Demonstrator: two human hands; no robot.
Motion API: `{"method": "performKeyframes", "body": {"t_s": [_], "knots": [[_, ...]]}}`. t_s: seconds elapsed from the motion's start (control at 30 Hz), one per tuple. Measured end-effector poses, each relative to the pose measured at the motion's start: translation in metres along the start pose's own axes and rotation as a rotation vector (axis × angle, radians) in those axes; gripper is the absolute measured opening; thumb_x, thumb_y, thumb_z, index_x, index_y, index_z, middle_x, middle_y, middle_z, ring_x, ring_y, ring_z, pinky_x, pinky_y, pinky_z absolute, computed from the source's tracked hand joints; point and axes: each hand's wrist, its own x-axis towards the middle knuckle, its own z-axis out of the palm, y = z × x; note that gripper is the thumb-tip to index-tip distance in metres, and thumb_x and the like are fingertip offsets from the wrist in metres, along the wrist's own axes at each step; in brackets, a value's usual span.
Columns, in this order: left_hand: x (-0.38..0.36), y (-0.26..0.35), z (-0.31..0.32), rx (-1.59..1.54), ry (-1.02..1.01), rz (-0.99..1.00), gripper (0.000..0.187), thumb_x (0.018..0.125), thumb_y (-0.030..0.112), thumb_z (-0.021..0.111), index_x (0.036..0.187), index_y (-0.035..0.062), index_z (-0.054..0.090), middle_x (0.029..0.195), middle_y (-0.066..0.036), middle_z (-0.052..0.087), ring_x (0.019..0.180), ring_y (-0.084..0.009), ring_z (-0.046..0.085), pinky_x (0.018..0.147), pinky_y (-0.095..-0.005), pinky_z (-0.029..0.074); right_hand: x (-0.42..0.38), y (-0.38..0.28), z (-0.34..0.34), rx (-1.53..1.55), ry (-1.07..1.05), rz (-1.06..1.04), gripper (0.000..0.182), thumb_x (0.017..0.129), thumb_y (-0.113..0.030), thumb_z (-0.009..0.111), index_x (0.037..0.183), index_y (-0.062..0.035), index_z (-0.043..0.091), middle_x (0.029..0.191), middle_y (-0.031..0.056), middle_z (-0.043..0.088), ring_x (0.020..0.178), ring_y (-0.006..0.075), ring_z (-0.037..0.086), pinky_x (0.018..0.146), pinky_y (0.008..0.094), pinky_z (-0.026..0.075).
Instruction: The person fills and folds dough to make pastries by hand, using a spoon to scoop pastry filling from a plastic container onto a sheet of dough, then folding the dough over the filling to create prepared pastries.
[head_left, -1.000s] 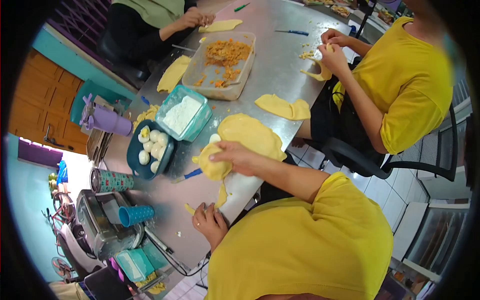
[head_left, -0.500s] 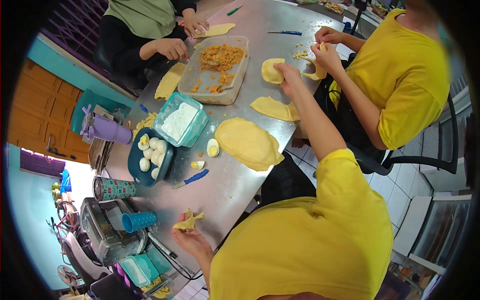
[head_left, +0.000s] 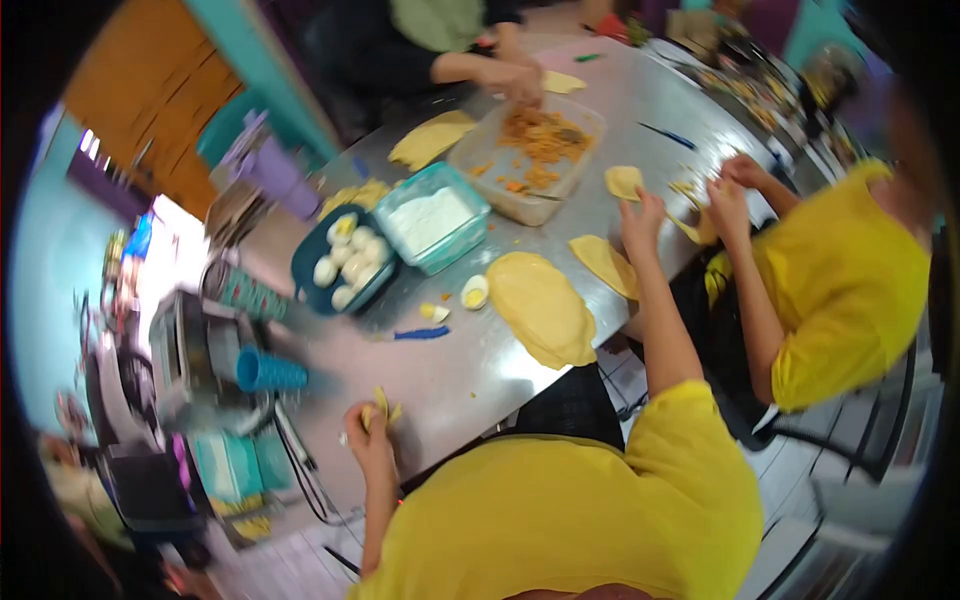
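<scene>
In the head view, my left hand [head_left: 371,438] is closed on a small scrap of dough [head_left: 384,404] above the near left part of the metal table. Reaching forward on the right, my right hand [head_left: 643,222] grips a round dough piece [head_left: 624,181] by its near edge. Just below it lies a cut dough strip [head_left: 603,264]. A large flat dough sheet [head_left: 540,308] spreads closer to me, beside a halved boiled egg [head_left: 475,292], an egg wedge [head_left: 434,313] and a blue-handled knife [head_left: 420,333].
A dark blue bowl [head_left: 303,262] holds several boiled eggs, next to a teal tub of flour [head_left: 470,236]. Farther back is a clear container [head_left: 530,212] of orange filling, with a co-worker's hands [head_left: 515,80] at it. On the right, another person's hands [head_left: 735,195] handle dough. A blue cup [head_left: 272,370] stands left.
The whole view has shifted and turned. My left hand has turned over, from palm up to back up, still with the scrap. The co-worker's hands have moved to the filling container.
</scene>
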Motion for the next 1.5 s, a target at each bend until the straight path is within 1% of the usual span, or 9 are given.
{"method": "performKeyframes", "body": {"t_s": [0.1,0.47,0.63,0.8,0.93,1.1,1.23,1.33,1.5], "knots": [[-0.003,0.034,0.006,0.954,-0.101,0.611,0.035,0.08,0.009,0.063,0.112,0.001,0.053,0.109,-0.017,0.053,0.094,-0.0321,0.053,0.082,-0.0401,0.044,-0.047,-0.075,-0.032,0.204,-0.051,-0.115,0.036,0.079,-0.007,0.061,0.114,-0.0001,0.057,0.115,0.0185,0.051,0.114,0.0344,0.044,0.099,0.0412,0.033],[0.002,0.02,0.013,0.788,-0.029,0.346,0.021,0.077,0.001,0.055,0.098,0.0016,0.056,0.095,-0.016,0.051,0.088,-0.0347,0.053,0.078,-0.0407,0.045,-0.242,-0.219,-0.034,0.59,-0.748,-0.588,0.035,0.079,-0.003,0.059,0.114,-0.0013,0.058,0.118,0.022,0.049,0.104,0.0363,0.047,0.088,0.0422,0.04],[-0.003,0.031,-0.018,0.348,0.088,0.297,0.012,0.081,-0.001,0.05,0.091,0.0008,0.056,0.088,-0.01,0.053,0.079,-0.026,0.055,0.07,-0.0325,0.044,-0.24,-0.215,-0.023,0.518,-0.749,-0.602,0.035,0.079,-0.004,0.059,0.114,-0.0012,0.057,0.116,0.0207,0.049,0.105,0.0359,0.047,0.089,0.0427,0.039],[-0.021,0.043,-0.097,-0.371,0.647,0.297,0.013,0.089,0.013,0.045,0.097,0.0064,0.053,0.086,-0.005,0.054,0.071,-0.0123,0.053,0.063,-0.0258,0.046,-0.241,-0.212,-0.024,0.477,-0.769,-0.593,0.034,0.08,-0.005,0.06,0.114,-0.0011,0.057,0.116,0.0199,0.05,0.106,0.0348,0.047,0.09,0.0419,0.038],[-0.035,0.048,-0.193,-0.387,1.087,0.543,0.026,0.096,0.029,0.043,0.1,0.0061,0.054,0.093,-0.006,0.058,0.082,-0.0162,0.057,0.067,-0.0302,0.051,-0.242,-0.212,-0.022,0.48,-0.758,-0.588,0.033,0.082,-0.006,0.06,0.114,-0.0009,0.057,0.116,0.0195,0.05,0.106,0.0342,0.047,0.09,0.0413,0.039],[-0.034,0.057,-0.293,-0.189,1.298,0.448,0.027,0.095,0.024,0.046,0.106,0.003,0.057,0.103,-0.007,0.057,0.089,-0.0148,0.057,0.074,-0.0257,0.047,-0.242,-0.213,-0.021,0.458,-0.749,-0.599,0.032,0.083,-0.006,0.06,0.114,-0.0001,0.057,0.116,0.0197,0.049,0.107,0.0341,0.047,0.09,0.0409,0.039],[-0.01,-0.004,-0.373,-0.036,1.081,0.21,0.029,0.09,0.016,0.048,0.113,0.0012,0.059,0.102,-0.007,0.058,0.091,-0.0156,0.056,0.077,-0.0263,0.046,-0.245,-0.212,-0.02,0.431,-0.727,-0.594,0.033,0.082,-0.007,0.06,0.115,-0.0004,0.056,0.116,0.0202,0.049,0.107,0.0347,0.046,0.091,0.0414,0.039],[0.009,-0.047,-0.409,0.847,0.864,0.096,0.049,0.069,0.002,0.052,0.117,0.0038,0.061,0.105,-0.012,0.061,0.095,-0.0234,0.057,0.086,-0.032,0.044,-0.247,-0.212,-0.021,0.399,-0.692,-0.612,0.033,0.081,-0.006,0.06,0.113,-0.0012,0.056,0.116,0.0215,0.049,0.107,0.0364,0.046,0.091,0.0427,0.039],[0.028,-0.112,-0.504,0.933,0.63,0.203,0.035,0.073,0.005,0.059,0.108,0.0028,0.062,0.106,-0.015,0.063,0.098,-0.0291,0.06,0.086,-0.0351,0.046,-0.249,-0.219,-0.024,0.413,-0.636,-0.601,0.034,0.076,-0.002,0.06,0.11,-0.002,0.057,0.112,0.0206,0.05,0.101,0.0367,0.048,0.087,0.0428,0.041]]}}
